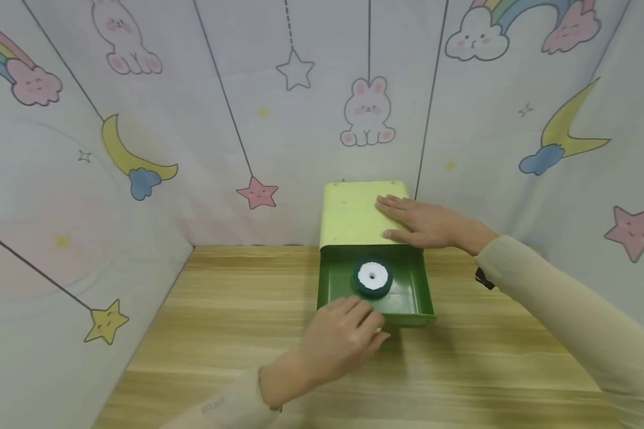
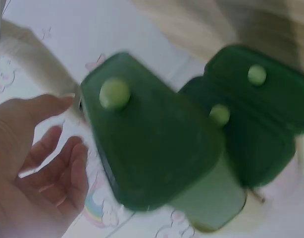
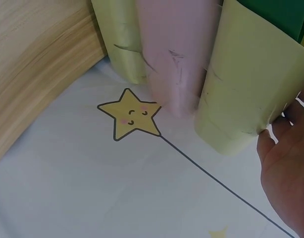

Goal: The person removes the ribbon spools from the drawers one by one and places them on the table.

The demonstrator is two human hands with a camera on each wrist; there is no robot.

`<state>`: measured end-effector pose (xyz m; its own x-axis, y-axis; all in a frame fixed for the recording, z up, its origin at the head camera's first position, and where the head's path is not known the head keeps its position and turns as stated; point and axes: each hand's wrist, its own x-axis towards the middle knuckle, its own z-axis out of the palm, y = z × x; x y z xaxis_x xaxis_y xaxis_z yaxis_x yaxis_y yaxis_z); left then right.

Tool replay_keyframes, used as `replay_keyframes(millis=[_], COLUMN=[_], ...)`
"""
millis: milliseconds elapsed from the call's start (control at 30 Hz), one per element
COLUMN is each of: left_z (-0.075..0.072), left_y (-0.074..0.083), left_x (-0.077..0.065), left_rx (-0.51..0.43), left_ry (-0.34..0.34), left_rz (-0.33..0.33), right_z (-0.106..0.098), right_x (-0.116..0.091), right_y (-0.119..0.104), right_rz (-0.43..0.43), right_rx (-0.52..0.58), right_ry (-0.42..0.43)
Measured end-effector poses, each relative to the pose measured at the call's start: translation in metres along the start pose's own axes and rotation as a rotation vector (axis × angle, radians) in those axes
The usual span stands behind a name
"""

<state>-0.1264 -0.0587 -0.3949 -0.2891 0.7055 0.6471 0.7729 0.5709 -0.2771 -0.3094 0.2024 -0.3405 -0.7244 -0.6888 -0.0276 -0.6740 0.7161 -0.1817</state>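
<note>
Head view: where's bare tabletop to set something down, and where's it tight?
Bare wood lies left of the green drawer, out to the left curtain wall, and in front of it, right of the left hand. Crowded: the drawer itself holds a round dark-rimmed white pad, and the right hand lies flat on the pale-green box top.
</note>
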Motion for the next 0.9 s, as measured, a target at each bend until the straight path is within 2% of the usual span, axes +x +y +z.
replay_keyframes(millis=[233,467,567,767,900], left_z=[-0.019,-0.022,-0.020,-0.012,-0.006], left_y=[-0.040,-0.071,-0.077,-0.082,-0.084], left_x=[0.016,0.027,0.035,0.054,0.062], left_rx=[-0.120,-0.248,-0.264,-0.213,-0.190], left_ry=[-0.103,-0.249,-0.344,-0.561,-0.667], left_rz=[-0.015,-0.039,-0.042,-0.028,-0.007], right_z=[-0.003,-0.002,-0.001,-0.002,-0.002], right_x=[0.001,0.000,0.001,0.000,-0.001], right_y=[-0.001,-0.002,-0.002,-0.002,-0.003], right_rz=[0.003,0.003,0.006,0.007,0.003], right_rx=[-0.006,0.007,0.012,-0.003,0.006], right_ry=[0.007,-0.008,-0.011,-0.007,-0.006])
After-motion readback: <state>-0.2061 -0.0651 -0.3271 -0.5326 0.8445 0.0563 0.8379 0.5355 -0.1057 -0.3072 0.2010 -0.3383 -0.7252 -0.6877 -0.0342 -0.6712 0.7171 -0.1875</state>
